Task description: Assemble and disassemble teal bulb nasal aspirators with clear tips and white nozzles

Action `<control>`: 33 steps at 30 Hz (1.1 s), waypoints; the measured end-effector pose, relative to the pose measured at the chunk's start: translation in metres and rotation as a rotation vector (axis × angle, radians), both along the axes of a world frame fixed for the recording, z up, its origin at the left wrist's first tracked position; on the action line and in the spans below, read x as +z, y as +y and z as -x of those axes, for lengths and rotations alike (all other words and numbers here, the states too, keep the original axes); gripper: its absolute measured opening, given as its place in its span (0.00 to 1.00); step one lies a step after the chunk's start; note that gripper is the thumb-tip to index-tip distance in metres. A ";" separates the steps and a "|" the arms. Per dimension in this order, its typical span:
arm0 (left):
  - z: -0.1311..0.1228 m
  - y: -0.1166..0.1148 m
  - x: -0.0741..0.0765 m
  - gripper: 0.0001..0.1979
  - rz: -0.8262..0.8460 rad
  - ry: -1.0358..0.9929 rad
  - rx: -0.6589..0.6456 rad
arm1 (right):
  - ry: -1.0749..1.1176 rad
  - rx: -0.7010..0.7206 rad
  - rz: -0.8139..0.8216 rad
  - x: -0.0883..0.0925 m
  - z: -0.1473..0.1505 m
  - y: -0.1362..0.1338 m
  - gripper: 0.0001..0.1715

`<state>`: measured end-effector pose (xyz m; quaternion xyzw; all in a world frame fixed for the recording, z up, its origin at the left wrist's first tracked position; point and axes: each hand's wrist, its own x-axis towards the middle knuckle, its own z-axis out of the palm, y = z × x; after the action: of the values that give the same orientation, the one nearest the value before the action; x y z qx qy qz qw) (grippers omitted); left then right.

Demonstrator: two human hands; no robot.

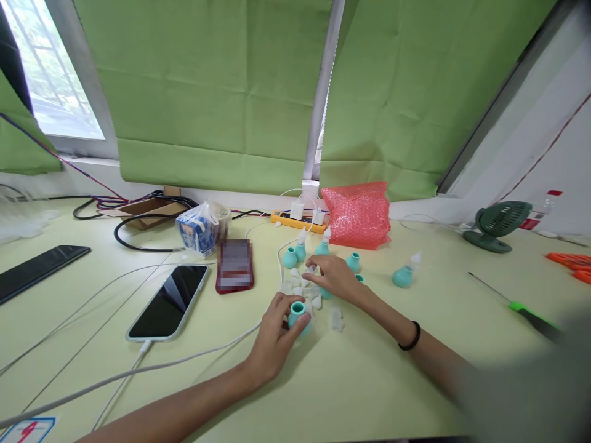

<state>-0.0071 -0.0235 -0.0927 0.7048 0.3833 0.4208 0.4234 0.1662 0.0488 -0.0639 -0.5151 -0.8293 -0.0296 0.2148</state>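
My left hand (274,335) is closed around a teal rubber bulb (298,312), with its open neck facing up. Just beyond it, small translucent white plastic pieces (295,283) lie in a loose pile. Over that pile is my right hand (335,275), thumb and index finger apart and curved around whitish pieces. Whether it touches one is hard to make out. More teal bulbs stand around the pile, such as one without a tip (290,258). Several carry a clear pointed tip, like the bulb at the right (403,277). Parts of other bulbs are hidden behind my right hand.
A phone on a cable (168,301), a red-cased phone (235,266) and a bagged blue box (198,229) lie to the left. Behind are an orange power strip (281,218) and a pink bubble-wrap bag (357,215). A green fan (498,224) and a screwdriver (517,306) are at right.
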 end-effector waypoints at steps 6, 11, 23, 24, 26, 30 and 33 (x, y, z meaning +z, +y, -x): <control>-0.002 0.001 -0.002 0.11 0.038 -0.097 0.063 | 0.200 0.133 -0.057 0.005 0.002 -0.004 0.12; -0.001 0.008 -0.006 0.12 0.089 -0.190 0.105 | 0.225 0.412 0.254 0.027 0.011 -0.031 0.15; 0.000 -0.004 0.002 0.17 -0.124 -0.119 0.007 | 0.024 0.139 0.109 0.078 -0.021 -0.048 0.07; 0.000 -0.005 0.001 0.17 -0.166 -0.080 -0.014 | 0.009 0.059 0.089 0.087 -0.034 -0.047 0.07; 0.000 -0.006 -0.001 0.17 -0.229 -0.020 -0.047 | -0.068 -0.092 0.098 0.099 -0.059 -0.043 0.07; 0.001 -0.005 -0.004 0.15 -0.288 0.055 -0.088 | -0.264 -0.381 0.384 0.093 -0.094 -0.025 0.07; 0.001 -0.005 -0.004 0.13 -0.293 0.096 -0.105 | -0.278 -0.444 0.557 0.070 -0.102 -0.007 0.12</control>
<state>-0.0081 -0.0284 -0.0970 0.7972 0.3003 0.4156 0.3187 0.2683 0.0423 0.0064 -0.7118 -0.6951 0.0814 -0.0595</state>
